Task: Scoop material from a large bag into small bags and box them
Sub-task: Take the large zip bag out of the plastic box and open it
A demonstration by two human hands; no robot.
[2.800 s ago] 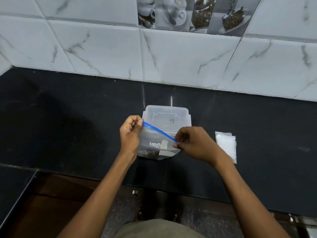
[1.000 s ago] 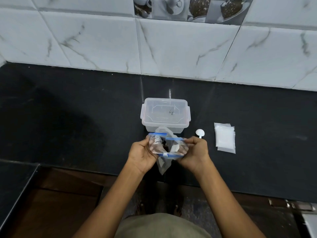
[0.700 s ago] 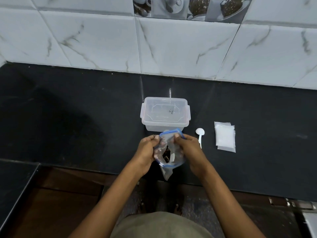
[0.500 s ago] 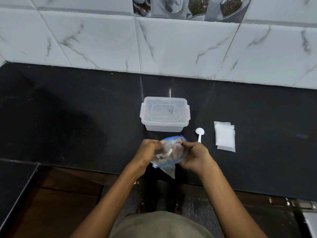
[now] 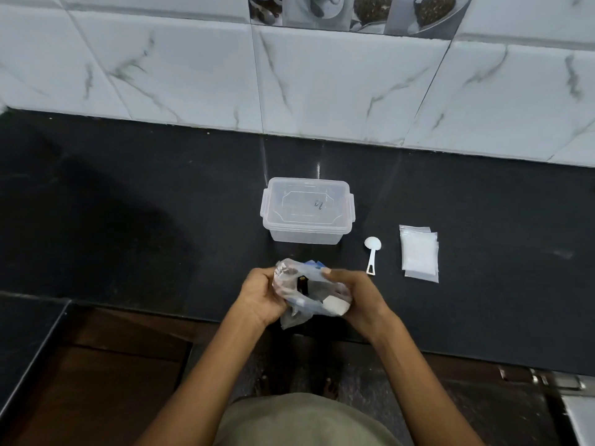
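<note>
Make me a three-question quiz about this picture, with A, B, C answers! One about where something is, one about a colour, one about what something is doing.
1. Where does the spoon lie?
A. inside the box
B. between the box and the small bags
C. on the floor

2. What colour is the counter?
A. black
B. red
C. yellow

3. What is happening to the large bag?
A. it lies flat alone
B. it sits in the box
C. both hands hold it

Answers: 1 B, the spoon rests on the counter with the box on one side and the bags on the other. 2 A, the top is dark black. 3 C, the left hand and right hand grip it.
</note>
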